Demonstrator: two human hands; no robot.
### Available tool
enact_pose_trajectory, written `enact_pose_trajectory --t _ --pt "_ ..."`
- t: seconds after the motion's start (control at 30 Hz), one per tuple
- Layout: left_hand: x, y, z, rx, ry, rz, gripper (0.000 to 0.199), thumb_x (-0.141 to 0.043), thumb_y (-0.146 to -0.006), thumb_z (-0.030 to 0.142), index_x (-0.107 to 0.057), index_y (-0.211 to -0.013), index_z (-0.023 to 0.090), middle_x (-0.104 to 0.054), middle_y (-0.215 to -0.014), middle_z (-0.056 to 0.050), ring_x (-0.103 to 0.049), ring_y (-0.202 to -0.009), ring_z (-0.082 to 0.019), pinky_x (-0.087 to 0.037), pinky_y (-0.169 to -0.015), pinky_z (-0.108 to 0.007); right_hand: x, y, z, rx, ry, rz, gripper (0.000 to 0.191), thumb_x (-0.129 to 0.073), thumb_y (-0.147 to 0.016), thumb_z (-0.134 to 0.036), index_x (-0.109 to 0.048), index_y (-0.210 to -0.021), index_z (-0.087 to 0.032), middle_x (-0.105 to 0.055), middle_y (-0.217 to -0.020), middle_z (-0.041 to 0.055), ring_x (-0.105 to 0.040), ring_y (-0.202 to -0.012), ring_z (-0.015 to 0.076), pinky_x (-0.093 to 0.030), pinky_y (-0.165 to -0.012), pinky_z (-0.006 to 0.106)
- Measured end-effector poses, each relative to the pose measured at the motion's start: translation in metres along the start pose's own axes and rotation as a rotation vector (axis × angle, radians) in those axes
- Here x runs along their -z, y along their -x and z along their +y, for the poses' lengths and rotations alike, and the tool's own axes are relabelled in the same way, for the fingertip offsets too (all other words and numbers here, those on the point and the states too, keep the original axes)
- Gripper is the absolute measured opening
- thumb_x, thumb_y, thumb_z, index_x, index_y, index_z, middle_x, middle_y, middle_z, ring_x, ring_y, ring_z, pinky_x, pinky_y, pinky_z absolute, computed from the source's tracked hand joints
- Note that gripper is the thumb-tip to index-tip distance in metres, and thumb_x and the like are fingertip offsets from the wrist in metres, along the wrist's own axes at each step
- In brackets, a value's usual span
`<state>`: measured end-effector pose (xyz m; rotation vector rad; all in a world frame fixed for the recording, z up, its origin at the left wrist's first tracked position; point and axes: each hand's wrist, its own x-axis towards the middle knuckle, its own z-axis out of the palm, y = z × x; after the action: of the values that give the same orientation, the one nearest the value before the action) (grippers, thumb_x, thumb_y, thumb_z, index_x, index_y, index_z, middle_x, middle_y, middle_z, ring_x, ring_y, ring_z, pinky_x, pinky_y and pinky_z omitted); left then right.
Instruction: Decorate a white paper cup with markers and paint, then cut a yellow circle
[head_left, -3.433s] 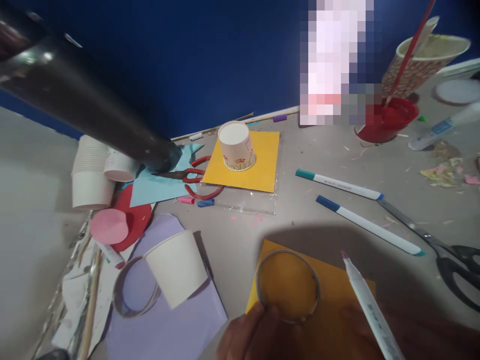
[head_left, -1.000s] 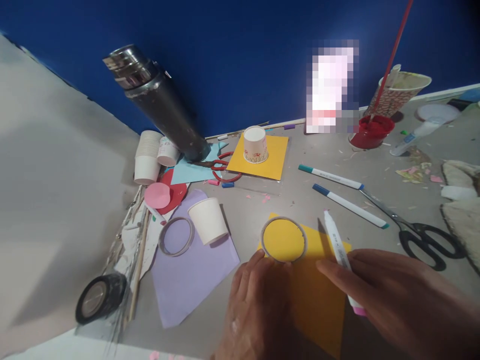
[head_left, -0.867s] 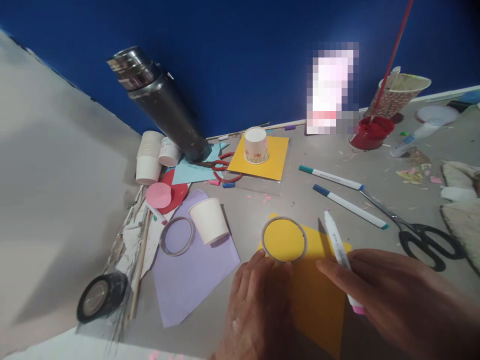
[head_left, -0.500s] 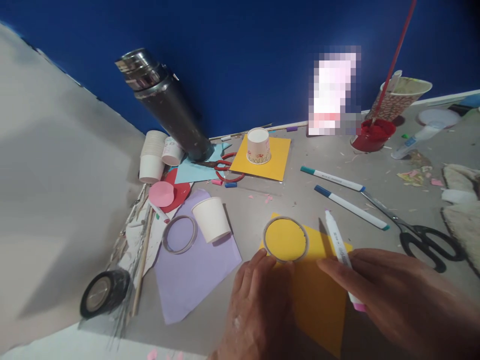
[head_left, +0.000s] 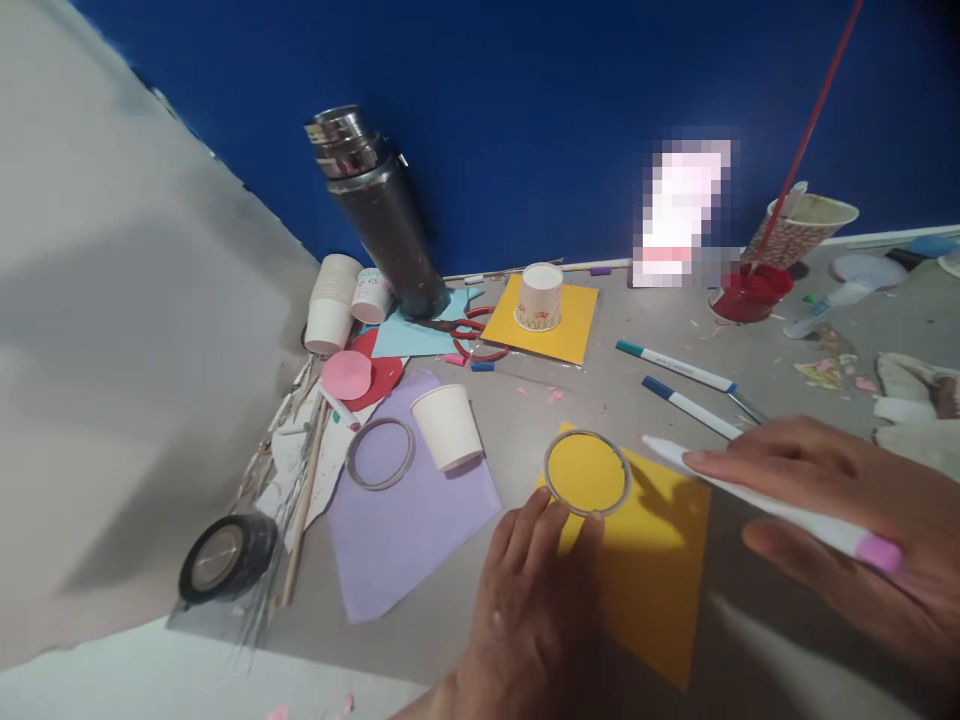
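Observation:
A grey ring [head_left: 550, 470] lies on a yellow sheet [head_left: 660, 590] in front of me. Fingertips of my left hand [head_left: 532, 570] press on the ring's near edge and the sheet, with nothing gripped. To the right, my right hand [head_left: 832, 500] is raised and holds a white marker with a pink end [head_left: 810, 520] between thumb and fingers, its other end pointing left above the sheet. Another ring [head_left: 351, 455] rests on a purple sheet [head_left: 397, 550], beside a white paper cup [head_left: 448, 430] lying tilted.
Behind stand a dark flask [head_left: 397, 240], stacked cups [head_left: 330, 300] and a decorated cup [head_left: 540, 297] on yellow paper. Two capped markers [head_left: 679, 365] lie right of centre. Black tape [head_left: 217, 562] sits at left, a red pot [head_left: 751, 295] at back right.
My right hand has moved right and up with the marker, which now lies flatter and covers the black scissors. My left hand keeps its place at the ring. The view has shifted slightly.

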<state>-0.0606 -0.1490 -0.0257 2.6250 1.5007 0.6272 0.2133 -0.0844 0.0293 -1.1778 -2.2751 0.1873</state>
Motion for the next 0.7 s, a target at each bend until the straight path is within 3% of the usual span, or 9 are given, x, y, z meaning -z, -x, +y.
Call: enact_pose_trajectory --t 0.13,0.23,0.43,0.7 --pt "-0.001 -0.002 0.003 0.021 0.003 -0.013 0.040 -0.054 -0.097 0.015 -0.061 -0.136 0.020 -0.070 -0.128 -0.014 -0.065 -0.130 -0.035 -0.058 -0.101 -0.050 -0.007 -0.029 -0.017 -0.012 -0.207 -0.042 0.014 -0.059 -0.106 -0.029 -0.072 -0.112 -0.029 -0.082 -0.098 0.0015 -0.078 -0.080 0.0179 -0.060 -0.074 0.026" --pt "-0.002 -0.002 0.004 0.012 0.021 -0.022 0.041 -0.056 -0.097 0.017 -0.060 -0.138 0.018 -0.070 -0.130 -0.015 -0.064 -0.131 -0.036 -0.058 -0.101 -0.051 -0.024 -0.043 -0.025 -0.065 -0.301 -0.060 0.020 -0.058 -0.106 -0.037 -0.074 -0.104 -0.025 -0.082 -0.092 0.0030 -0.078 -0.076 0.0186 -0.061 -0.070 0.028" --pt "-0.002 -0.002 0.005 0.040 0.057 -0.067 0.050 -0.059 -0.094 0.018 -0.057 -0.143 0.017 -0.069 -0.132 -0.016 -0.062 -0.133 -0.036 -0.056 -0.104 -0.051 -0.047 -0.048 -0.028 0.018 -0.304 -0.133 0.024 -0.053 -0.108 -0.036 -0.073 -0.104 -0.023 -0.080 -0.090 0.0040 -0.076 -0.076 0.0172 -0.058 -0.073 0.027" --pt "-0.002 -0.004 0.004 0.044 0.091 -0.068 0.052 -0.063 -0.088 0.015 -0.058 -0.140 0.016 -0.069 -0.131 -0.014 -0.062 -0.131 -0.037 -0.057 -0.104 -0.051 -0.055 -0.052 -0.025 0.080 -0.287 -0.139 0.025 -0.052 -0.109 -0.038 -0.072 -0.105 -0.024 -0.080 -0.091 0.0040 -0.076 -0.078 0.0187 -0.056 -0.073 0.028"
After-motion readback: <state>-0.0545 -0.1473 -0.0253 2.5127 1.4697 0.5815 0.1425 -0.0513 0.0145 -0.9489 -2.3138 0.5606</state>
